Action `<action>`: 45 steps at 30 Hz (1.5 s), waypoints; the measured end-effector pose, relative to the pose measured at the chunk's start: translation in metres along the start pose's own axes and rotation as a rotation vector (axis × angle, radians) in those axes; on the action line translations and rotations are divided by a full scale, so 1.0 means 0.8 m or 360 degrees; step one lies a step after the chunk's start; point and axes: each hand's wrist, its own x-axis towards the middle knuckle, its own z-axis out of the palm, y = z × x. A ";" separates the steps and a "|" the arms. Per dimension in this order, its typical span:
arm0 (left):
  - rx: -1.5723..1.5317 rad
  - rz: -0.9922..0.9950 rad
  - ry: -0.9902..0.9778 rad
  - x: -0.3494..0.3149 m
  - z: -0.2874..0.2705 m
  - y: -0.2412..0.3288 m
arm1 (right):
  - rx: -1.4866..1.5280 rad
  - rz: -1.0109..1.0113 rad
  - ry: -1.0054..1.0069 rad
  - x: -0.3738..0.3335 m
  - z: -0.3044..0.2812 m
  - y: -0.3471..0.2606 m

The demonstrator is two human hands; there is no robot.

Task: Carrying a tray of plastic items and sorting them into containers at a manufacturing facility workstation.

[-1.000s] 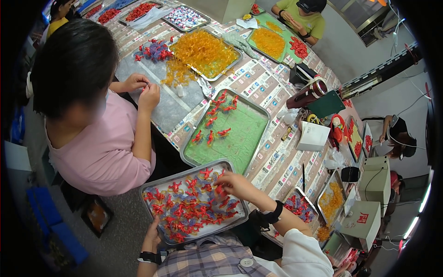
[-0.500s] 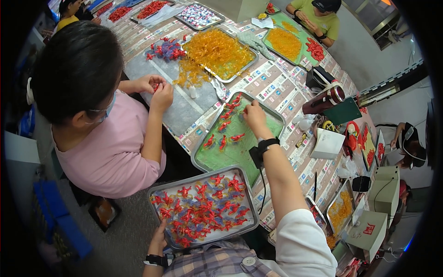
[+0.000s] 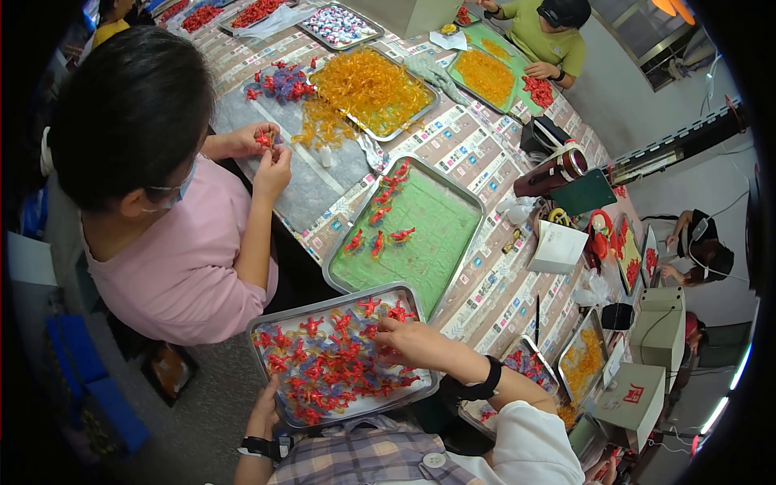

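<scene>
A metal tray (image 3: 436,386) lined in white, filled with small red plastic figures that have blue and yellow parts, is close in front of me. My left hand (image 3: 264,406) grips its left rim. Over the tray's right half, my right hand (image 3: 414,346) has its fingers pinched together down among the figures; whatever they hold is hidden. Just beyond lies a second metal tray with a green lining (image 3: 428,242). Several red figures (image 3: 377,242) stand in its left part.
At left a person in pink (image 3: 178,259) handles a small red piece. Farther off are a tray of orange pieces (image 3: 376,85) and a tray of white-and-blue pieces (image 3: 341,26). A dark red thermos (image 3: 551,172) and an open notebook (image 3: 558,246) are to the right.
My right hand has drawn back from the green-lined tray to the figures in the near tray. My left hand stays on the rim. The whole view has shifted slightly.
</scene>
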 end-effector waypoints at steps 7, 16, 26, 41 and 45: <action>0.0019 0.0036 0.0040 0.002 -0.011 -0.007 | -0.0644 0.0052 0.0861 0.076 -0.089 0.111; -0.0041 -0.0014 0.0008 0.001 -0.010 -0.011 | -0.0520 0.0057 0.0850 0.124 -0.034 0.189; -0.0087 0.0016 -0.0061 0.009 -0.025 -0.015 | 0.0459 -0.0114 0.0761 0.016 -0.027 0.044; -0.0011 0.0008 0.0019 0.011 -0.025 -0.020 | -0.0656 0.0074 0.1002 0.162 -0.110 0.164; -0.0066 0.0024 -0.0009 0.005 -0.012 -0.018 | -0.0727 0.0309 0.0857 0.188 -0.085 0.188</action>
